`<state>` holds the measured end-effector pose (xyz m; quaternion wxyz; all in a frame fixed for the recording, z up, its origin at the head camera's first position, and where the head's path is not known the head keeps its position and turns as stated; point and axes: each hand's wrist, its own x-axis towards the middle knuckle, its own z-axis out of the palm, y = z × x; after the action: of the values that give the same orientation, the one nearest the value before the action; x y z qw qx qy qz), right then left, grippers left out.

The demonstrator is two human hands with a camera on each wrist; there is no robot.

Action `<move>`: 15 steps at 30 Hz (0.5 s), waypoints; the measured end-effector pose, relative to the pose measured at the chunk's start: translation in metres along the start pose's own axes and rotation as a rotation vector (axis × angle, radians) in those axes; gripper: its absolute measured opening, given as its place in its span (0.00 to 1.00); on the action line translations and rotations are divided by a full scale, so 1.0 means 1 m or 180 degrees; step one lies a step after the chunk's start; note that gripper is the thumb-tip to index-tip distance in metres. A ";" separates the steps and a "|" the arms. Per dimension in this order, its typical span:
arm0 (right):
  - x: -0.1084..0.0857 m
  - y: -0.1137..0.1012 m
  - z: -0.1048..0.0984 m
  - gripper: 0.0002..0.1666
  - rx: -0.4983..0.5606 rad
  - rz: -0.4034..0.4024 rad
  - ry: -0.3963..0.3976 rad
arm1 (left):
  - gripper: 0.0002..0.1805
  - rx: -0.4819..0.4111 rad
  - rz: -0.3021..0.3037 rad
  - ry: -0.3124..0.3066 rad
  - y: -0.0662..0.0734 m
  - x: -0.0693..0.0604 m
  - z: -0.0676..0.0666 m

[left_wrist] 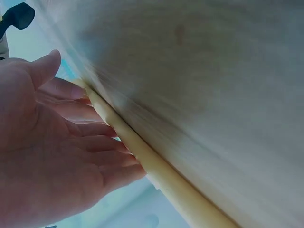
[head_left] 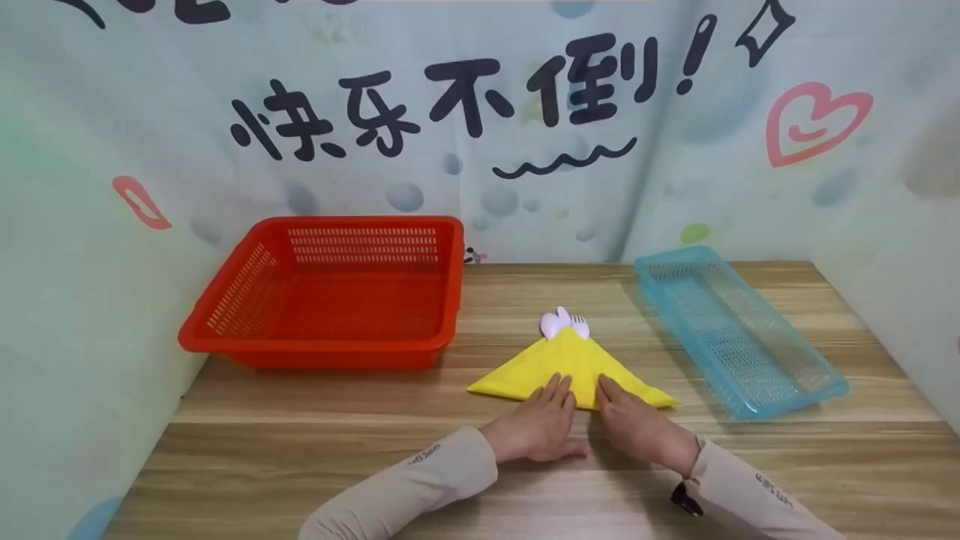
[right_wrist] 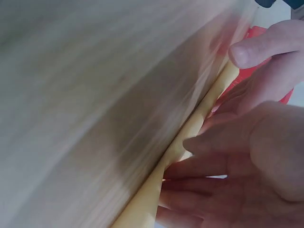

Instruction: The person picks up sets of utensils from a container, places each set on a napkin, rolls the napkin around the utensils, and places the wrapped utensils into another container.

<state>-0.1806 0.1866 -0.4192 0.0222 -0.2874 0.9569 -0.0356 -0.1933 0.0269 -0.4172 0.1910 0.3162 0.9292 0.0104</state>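
A yellow napkin [head_left: 525, 367] lies folded into a triangle on the wooden table, its long edge facing me. From its far tip stick out the heads of a pale pink spoon [head_left: 550, 326], a knife [head_left: 563, 317] and a fork [head_left: 581, 325]; the napkin hides their handles. My left hand [head_left: 541, 424] rests with its fingers straight on the napkin's near middle, the thumb spread out on the table side. Close beside it, my right hand [head_left: 636, 422] touches the napkin with extended fingers. In both wrist views the fingers lie over the napkin's rolled-looking near edge [left_wrist: 142, 152] [right_wrist: 190, 133].
A red basket [head_left: 330, 346] with slotted walls stands at the back left of the table [head_left: 315, 465]. On the right, a long blue mesh tray [head_left: 795, 409] sits at an angle. Behind the table hangs a printed cloth [head_left: 390, 45].
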 end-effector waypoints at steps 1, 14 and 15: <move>-0.001 0.000 0.001 0.25 0.0000 -0.0001 -0.0026 | 0.44 -0.0017 0.0004 0.0008 0.000 0.000 0.000; -0.005 -0.002 0.004 0.26 -0.0273 0.0081 -0.0225 | 0.42 0.0208 0.0056 0.0042 -0.001 0.004 0.003; -0.006 -0.002 0.004 0.26 -0.0292 0.0081 -0.0239 | 0.42 0.0235 0.0056 0.0043 0.000 0.005 0.003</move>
<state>-0.1745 0.1876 -0.4226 0.0453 -0.2770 0.9596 0.0193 -0.1962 0.0292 -0.4219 0.1728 0.3310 0.9274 -0.0200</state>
